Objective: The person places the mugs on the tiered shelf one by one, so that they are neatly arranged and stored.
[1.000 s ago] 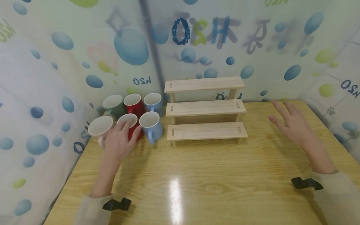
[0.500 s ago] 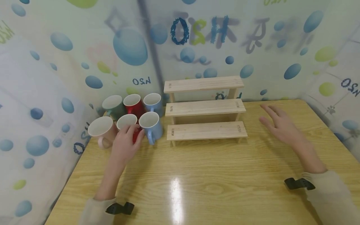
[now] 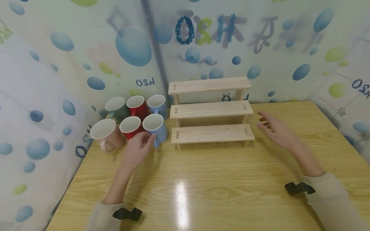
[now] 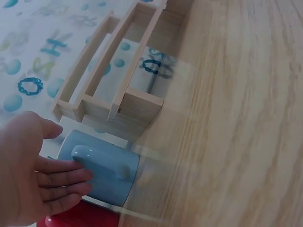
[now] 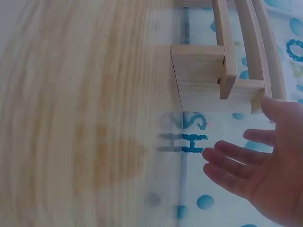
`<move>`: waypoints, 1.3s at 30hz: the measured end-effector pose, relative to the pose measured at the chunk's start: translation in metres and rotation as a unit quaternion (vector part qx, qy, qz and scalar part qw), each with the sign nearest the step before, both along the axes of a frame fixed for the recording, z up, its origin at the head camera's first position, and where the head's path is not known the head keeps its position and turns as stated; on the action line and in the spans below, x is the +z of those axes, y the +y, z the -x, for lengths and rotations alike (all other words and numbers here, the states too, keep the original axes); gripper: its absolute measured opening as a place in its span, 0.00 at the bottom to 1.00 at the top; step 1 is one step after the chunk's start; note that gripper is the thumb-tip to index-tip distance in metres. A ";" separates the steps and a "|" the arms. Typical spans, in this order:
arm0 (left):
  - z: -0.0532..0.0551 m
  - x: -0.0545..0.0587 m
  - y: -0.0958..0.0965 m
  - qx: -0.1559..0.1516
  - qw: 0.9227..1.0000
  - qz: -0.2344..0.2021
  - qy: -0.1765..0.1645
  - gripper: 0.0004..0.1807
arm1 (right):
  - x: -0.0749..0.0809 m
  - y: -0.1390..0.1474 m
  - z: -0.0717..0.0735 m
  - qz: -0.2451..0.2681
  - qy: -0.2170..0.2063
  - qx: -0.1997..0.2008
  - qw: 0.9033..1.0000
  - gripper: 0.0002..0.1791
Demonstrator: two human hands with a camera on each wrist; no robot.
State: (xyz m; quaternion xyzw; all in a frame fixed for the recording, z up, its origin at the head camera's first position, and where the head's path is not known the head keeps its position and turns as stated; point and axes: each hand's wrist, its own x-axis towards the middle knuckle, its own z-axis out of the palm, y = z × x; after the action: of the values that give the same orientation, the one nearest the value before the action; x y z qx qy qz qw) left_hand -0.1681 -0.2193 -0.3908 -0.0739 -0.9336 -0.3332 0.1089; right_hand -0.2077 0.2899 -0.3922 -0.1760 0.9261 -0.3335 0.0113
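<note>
My left hand [image 3: 136, 151] is at the front light-blue mug [image 3: 161, 132], its fingertips right by the handle. In the left wrist view the fingers [image 4: 64, 178] overlap the light-blue mug [image 4: 111, 175] near its handle, with the thumb spread apart toward the rim. The front red mug [image 3: 133, 131] stands just left of it, partly behind that hand. Off the right end of a three-tier wooden shelf [image 3: 212, 134], my right hand [image 3: 278, 132] hovers with loosely bent fingers and holds nothing.
Left of the front red mug is a pink mug [image 3: 113, 138]. A green mug [image 3: 120, 114], another red mug [image 3: 141, 112] and another light-blue mug [image 3: 163, 110] form the row behind. A patterned curtain [image 3: 133, 48] surrounds the wooden table [image 3: 219, 186].
My left hand has shifted right, from over the pink and front red mugs to the front light-blue one. My right hand has moved left toward the shelf. The mugs stay put.
</note>
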 end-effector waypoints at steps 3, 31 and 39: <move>0.000 -0.001 0.004 0.017 0.999 -0.019 -0.020 0.22 | -0.002 -0.005 0.002 0.006 -0.012 0.005 1.000 0.34; 0.008 -0.017 0.034 0.113 0.924 -0.337 -0.142 0.13 | -0.009 -0.025 0.009 -0.004 -0.037 0.017 0.999 0.29; 0.009 -0.019 0.041 0.132 0.919 -0.348 -0.128 0.10 | -0.010 -0.024 0.012 0.057 -0.092 0.022 0.994 0.28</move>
State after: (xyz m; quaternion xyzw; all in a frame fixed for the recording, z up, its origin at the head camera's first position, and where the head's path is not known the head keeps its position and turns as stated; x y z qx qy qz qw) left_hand -0.1773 -0.1786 -0.4097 0.1363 -0.7658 -0.6265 0.0502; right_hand -0.2194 0.2662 -0.4022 -0.1651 0.8965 -0.4005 0.0933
